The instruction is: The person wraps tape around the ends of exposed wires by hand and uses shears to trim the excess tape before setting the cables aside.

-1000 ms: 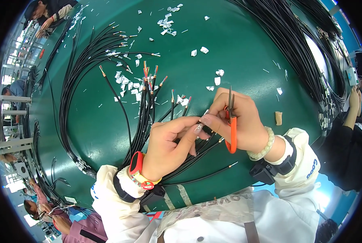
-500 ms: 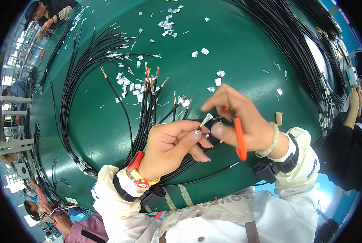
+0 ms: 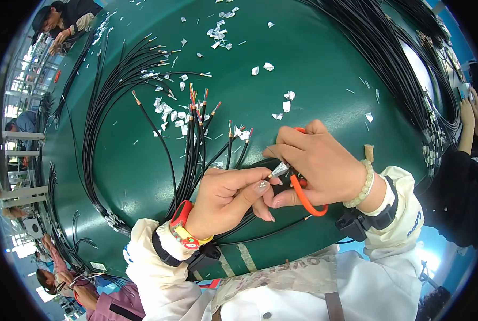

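Note:
My left hand [image 3: 229,198] pinches the end of a black cable [image 3: 260,235] near its foil-wrapped tip [image 3: 278,170]. My right hand [image 3: 316,166] grips orange-handled scissors [image 3: 306,197], and its fingers meet the left hand's at that foil tip. The scissor blades are hidden behind the fingers. A bundle of black cables [image 3: 193,160] with stripped coloured ends runs under my left hand and fans out up the green table [image 3: 314,69].
Several white foil scraps [image 3: 167,109] lie scattered on the table. Thick black cable bundles [image 3: 405,80] curve along the right side and another [image 3: 97,139] on the left. Other people sit at the top left [image 3: 62,21], right edge [image 3: 466,123] and lower left [image 3: 67,278].
My right hand has swung the scissors from upright to slanting down under the palm, and both hands have closed together on the cable's foil tip.

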Motion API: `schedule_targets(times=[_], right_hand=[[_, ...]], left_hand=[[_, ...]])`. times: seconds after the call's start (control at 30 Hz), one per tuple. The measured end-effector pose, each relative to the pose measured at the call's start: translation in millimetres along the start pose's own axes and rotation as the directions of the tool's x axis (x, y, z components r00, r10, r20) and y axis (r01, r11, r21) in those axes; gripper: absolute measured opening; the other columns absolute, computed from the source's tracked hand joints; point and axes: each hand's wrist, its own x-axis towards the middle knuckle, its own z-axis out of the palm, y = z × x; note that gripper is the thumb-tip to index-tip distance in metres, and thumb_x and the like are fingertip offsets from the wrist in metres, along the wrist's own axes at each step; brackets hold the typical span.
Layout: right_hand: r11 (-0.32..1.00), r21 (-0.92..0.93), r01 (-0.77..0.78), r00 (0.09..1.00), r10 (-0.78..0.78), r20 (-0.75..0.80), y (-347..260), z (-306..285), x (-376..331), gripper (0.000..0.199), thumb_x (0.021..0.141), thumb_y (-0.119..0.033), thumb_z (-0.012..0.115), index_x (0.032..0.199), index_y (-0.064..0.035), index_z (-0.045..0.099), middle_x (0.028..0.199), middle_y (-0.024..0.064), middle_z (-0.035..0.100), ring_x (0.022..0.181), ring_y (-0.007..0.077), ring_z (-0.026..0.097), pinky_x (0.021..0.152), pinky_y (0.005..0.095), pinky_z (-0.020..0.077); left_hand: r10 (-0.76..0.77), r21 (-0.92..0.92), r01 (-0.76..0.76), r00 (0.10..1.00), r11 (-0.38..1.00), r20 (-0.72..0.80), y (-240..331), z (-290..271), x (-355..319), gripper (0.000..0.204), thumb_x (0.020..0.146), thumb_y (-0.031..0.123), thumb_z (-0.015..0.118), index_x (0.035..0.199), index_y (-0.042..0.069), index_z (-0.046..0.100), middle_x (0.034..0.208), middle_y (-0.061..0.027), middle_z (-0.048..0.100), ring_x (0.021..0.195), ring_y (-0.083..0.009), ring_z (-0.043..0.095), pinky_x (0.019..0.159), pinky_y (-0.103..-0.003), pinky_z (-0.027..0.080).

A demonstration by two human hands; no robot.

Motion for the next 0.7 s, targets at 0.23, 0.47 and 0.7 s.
schedule_targets(times=[0.23,0.47,0.7], right_hand=[[1.0,-0.022,-0.004,0.998,0.005,0.058,-1.6,-3.1,-0.9,0.062,0.067,-0.055,0.06,0.098,-0.002,0.055,0.079,0.0044,0.046,0.066,0.0183,0.044,0.064,0.0296,0.0272],[0.999,-0.038,0.022,0.997,-0.019,0.077,-5.1,-5.4,0.5,0.061,0.068,-0.056,0.057,0.095,-0.0017,0.056,0.076,0.0043,0.046,0.063,0.0189,0.044,0.063,0.0297,0.0282],[0.994,-0.107,0.031,0.999,-0.033,-0.014,-7.7,-7.6,-7.2,0.052,0.069,-0.052,0.06,0.084,-0.0024,0.058,0.068,0.0035,0.048,0.058,0.0191,0.047,0.058,0.03,0.0338]], left_hand=[[0.016,0.045,-0.017,0.999,0.999,0.038,-0.8,-1.4,-0.6,0.019,0.086,-0.001,0.041,0.096,-0.011,0.054,0.067,-0.0138,0.061,0.054,-0.0215,0.063,0.049,-0.025,0.05],[0.037,0.081,-0.042,0.997,0.996,0.062,-3.3,-4.0,1.8,0.018,0.084,-0.003,0.045,0.096,-0.01,0.056,0.067,-0.0136,0.061,0.053,-0.0197,0.062,0.048,-0.024,0.051],[0.138,0.26,-0.093,0.978,0.961,-0.158,-10.0,-1.3,7.0,0.013,0.077,-0.007,0.055,0.09,-0.008,0.058,0.07,-0.014,0.062,0.054,-0.0163,0.062,0.048,-0.022,0.05]])
